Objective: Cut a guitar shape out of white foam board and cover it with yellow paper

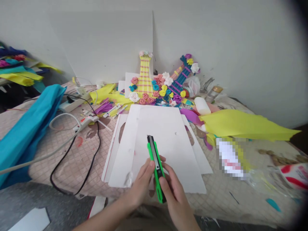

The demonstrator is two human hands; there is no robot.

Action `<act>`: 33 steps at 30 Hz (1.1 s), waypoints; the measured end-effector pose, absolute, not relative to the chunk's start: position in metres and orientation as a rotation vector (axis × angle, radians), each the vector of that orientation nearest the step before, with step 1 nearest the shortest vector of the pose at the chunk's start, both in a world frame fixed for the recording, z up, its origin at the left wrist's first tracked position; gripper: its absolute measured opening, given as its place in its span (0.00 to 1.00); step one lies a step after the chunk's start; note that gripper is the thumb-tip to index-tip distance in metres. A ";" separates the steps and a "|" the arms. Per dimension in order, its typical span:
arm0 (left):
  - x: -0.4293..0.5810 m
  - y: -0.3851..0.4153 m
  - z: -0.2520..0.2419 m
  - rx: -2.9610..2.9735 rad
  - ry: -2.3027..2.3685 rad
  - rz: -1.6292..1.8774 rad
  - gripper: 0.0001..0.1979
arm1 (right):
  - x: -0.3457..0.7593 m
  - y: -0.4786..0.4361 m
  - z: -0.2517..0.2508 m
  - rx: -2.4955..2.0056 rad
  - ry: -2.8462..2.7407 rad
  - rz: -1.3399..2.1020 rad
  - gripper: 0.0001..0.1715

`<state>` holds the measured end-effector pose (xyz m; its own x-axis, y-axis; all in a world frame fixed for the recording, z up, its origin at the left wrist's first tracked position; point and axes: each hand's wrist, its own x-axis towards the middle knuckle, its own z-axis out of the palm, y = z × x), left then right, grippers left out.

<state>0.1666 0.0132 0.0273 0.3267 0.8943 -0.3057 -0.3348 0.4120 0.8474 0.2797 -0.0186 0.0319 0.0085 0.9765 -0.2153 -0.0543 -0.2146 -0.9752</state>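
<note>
A green and black snap-off utility knife is held up over the white foam board sheets, its tip pointing away from me. My left hand pinches the knife around its middle, with the thumb along its left side near the slider. Around the lower part of the handle, my right hand is closed, thumb on top. Little or no blade shows past the black tip. The white sheets lie stacked and slightly askew on the patterned tablecloth.
Behind the sheets stand a yellow decorated guitar shape and a blue one, with paper roses. Blue crepe paper, a cable and a power strip lie left. Yellow paper and a white roll lie right.
</note>
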 end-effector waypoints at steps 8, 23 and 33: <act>0.176 0.007 0.029 0.760 0.818 0.906 0.26 | 0.280 -0.027 0.023 -1.067 -0.793 1.359 0.30; 0.129 -0.031 0.010 0.657 0.749 0.724 0.24 | 0.347 0.007 0.024 -0.942 -0.860 0.914 0.26; 0.120 -0.062 0.000 0.094 0.815 0.701 0.20 | 0.355 0.020 0.012 -1.084 -0.807 0.929 0.16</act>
